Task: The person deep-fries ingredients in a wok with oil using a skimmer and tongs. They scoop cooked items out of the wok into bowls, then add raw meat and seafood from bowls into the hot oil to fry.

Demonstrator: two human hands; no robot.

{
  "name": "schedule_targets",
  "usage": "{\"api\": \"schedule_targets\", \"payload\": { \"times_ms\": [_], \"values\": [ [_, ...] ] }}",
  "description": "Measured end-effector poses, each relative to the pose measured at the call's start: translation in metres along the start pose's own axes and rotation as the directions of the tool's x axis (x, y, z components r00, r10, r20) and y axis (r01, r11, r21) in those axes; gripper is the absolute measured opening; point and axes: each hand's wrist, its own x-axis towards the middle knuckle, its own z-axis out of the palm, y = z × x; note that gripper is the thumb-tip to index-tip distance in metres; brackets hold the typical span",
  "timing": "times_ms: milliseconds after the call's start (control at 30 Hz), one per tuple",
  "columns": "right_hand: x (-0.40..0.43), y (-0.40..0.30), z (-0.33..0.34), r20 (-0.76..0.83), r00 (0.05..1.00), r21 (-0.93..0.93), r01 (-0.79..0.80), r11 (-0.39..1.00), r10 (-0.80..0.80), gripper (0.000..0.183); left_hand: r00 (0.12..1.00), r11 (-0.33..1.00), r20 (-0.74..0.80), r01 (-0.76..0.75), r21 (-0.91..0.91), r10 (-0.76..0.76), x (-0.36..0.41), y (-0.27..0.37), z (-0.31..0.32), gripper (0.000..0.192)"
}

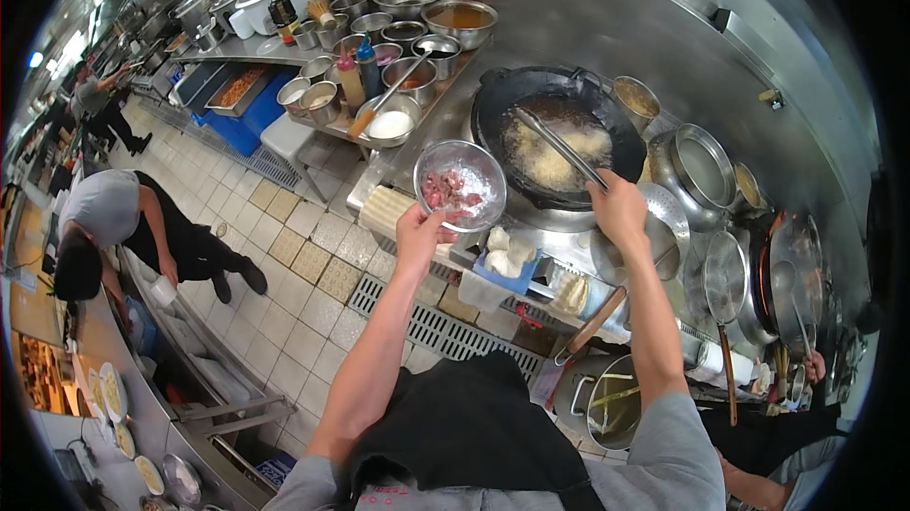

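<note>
My left hand (421, 237) grips the rim of a steel mixing bowl (490, 191), held just left of the wok. Raw red meat pieces (448, 189) lie inside it, with white powder smeared over its wall. My right hand (617, 205) is closed around the handle end of metal tongs (561, 145). The tongs reach across a large black wok (625, 145), their tips over its far left part. Pale yellow food (551, 155) bubbles in dark oil there. Whether the tips touch the oil, I cannot tell.
Sauce pots and a bowl of white powder (390, 124) crowd the side table at the back left. A perforated skimmer (672, 216) and a wire strainer (725, 276) lie right of the wok. A co-worker (106, 205) bends over the left counter; another co-worker's hand (815, 367) is at far right.
</note>
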Motion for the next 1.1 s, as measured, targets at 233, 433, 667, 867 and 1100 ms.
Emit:
{"api": "schedule_targets", "payload": {
  "times_ms": [233, 433, 667, 867, 1100],
  "values": [
    [-0.052, -0.018, -0.040, 0.261, 0.939, 0.043, 0.219, 0.975, -0.223, 0.034, 0.993, 0.998, 0.113, -0.023, 0.063, 0.016, 0.008, -0.005, 0.006, 0.008],
    [-0.056, -0.010, -0.034, 0.158, 0.951, 0.083, 0.255, 0.963, -0.266, 0.030, 0.992, 0.999, 0.119, 0.041, 0.017, -0.043, 0.013, -0.008, 0.008, 0.008],
    [-0.010, 0.002, -0.038, -0.025, 0.993, 0.107, 0.120, 0.987, -0.118, 0.025, 0.999, 0.999, 0.003, 0.037, 0.007, -0.037, 0.014, -0.004, 0.011, 0.006],
    [0.037, 0.026, 0.047, 0.009, 1.000, -0.165, 0.009, 0.986, -0.008, 0.020, 0.998, 0.998, -0.023, 0.061, -0.018, -0.062, 0.003, -0.009, 0.015, 0.006],
    [-0.002, 0.008, -0.024, -0.005, 0.996, 0.031, 0.086, 0.996, -0.086, 0.030, 0.999, 0.999, -0.031, 0.036, 0.018, -0.035, 0.000, -0.009, 0.004, 0.008]
  ]
}}
